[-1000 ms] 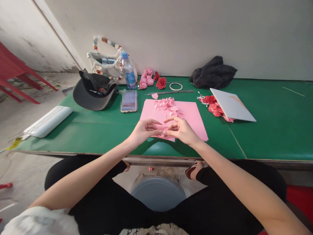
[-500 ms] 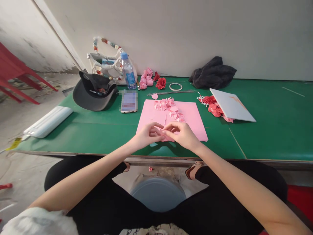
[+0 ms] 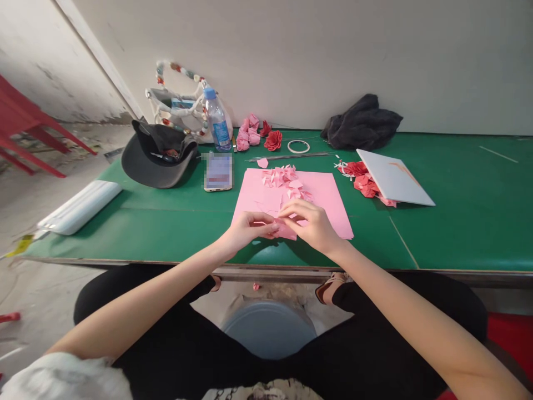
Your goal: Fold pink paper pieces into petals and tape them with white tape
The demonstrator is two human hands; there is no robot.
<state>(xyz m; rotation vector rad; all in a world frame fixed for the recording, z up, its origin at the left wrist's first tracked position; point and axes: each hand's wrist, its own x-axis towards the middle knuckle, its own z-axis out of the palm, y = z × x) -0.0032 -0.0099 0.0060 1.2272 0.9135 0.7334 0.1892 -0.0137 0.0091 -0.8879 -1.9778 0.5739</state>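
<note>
My left hand (image 3: 255, 226) is closed in a pinch on a small piece of pink paper (image 3: 276, 221), mostly hidden by the fingers. Close beside it on the right, my right hand (image 3: 306, 221) pinches the same piece between thumb and fingertips. Both hands hover over the near edge of a stack of pink paper sheets (image 3: 328, 194) on the green table. Folded pink paper petals (image 3: 280, 176) lie in a loose row on the stack, just beyond my fingers. A single flat pink petal (image 3: 262, 163) rests behind the stack.
Thin wires (image 3: 291, 157), a tape roll (image 3: 298, 146) and red paper roses (image 3: 273, 140) lie behind. At left are a phone (image 3: 219, 172), water bottle (image 3: 217, 122), cap (image 3: 158, 155) and beaded bag (image 3: 183, 111). A white board (image 3: 395, 178) covers red flowers at right; dark cloth (image 3: 362, 123) sits behind.
My right hand has shifted slightly up, its fingers lifting over the paper piece. The left hand has turned a little, with its fingers lower and flatter. Objects on the table stay put.
</note>
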